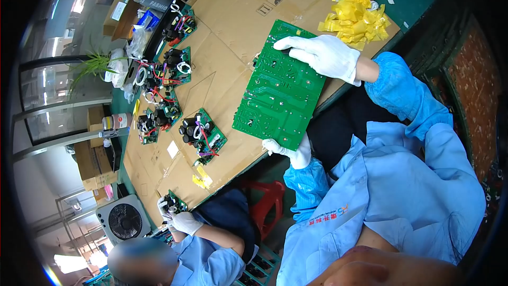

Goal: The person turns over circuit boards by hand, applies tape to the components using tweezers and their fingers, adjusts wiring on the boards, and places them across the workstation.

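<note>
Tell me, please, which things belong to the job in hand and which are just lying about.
Probably the job: big green circuit board, touched by left hand and right hand; perhaps smaller component boards.

Seemingly just lying about: crumpled yellow material; dark bottle; green plant; fan.

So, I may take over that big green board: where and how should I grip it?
Probably pinch the green board by its picture-left edge, from that side: it's flat and thin, and the right hand and left hand leave that edge free.
</note>
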Action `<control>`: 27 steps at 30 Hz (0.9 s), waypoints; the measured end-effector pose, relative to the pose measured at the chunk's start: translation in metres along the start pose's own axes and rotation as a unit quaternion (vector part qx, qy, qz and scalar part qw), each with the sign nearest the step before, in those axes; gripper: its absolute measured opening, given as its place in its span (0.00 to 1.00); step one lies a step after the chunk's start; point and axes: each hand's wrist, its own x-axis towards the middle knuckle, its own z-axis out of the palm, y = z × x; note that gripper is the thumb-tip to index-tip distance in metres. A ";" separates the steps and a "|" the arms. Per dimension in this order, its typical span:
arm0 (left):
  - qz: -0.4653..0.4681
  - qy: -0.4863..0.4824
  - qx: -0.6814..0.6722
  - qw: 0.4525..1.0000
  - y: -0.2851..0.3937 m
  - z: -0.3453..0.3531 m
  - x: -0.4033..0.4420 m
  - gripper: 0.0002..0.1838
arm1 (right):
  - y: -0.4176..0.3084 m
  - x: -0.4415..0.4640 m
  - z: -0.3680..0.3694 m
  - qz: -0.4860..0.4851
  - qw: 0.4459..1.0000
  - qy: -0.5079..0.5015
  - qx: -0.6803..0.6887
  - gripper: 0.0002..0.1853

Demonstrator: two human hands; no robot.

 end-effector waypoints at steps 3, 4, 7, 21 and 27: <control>0.012 0.011 0.022 1.000 -0.002 -0.003 0.003 0.43 | 0.011 0.003 -0.001 0.008 0.951 0.055 0.303 0.19; 0.017 0.003 0.019 1.000 -0.002 -0.004 0.003 0.44 | 0.011 0.003 -0.016 -0.003 0.947 0.074 0.312 0.20; 0.020 -0.004 0.013 1.000 0.002 0.004 0.004 0.44 | 0.025 -0.001 -0.035 -0.050 0.972 0.130 0.188 0.19; 0.012 0.017 -0.003 1.000 -0.005 -0.011 0.003 0.43 | 0.036 -0.012 -0.041 0.047 0.996 -0.075 0.008 0.19; 0.005 0.004 0.019 1.000 -0.002 -0.008 0.002 0.44 | 0.040 -0.007 -0.040 0.048 0.996 -0.079 -0.019 0.19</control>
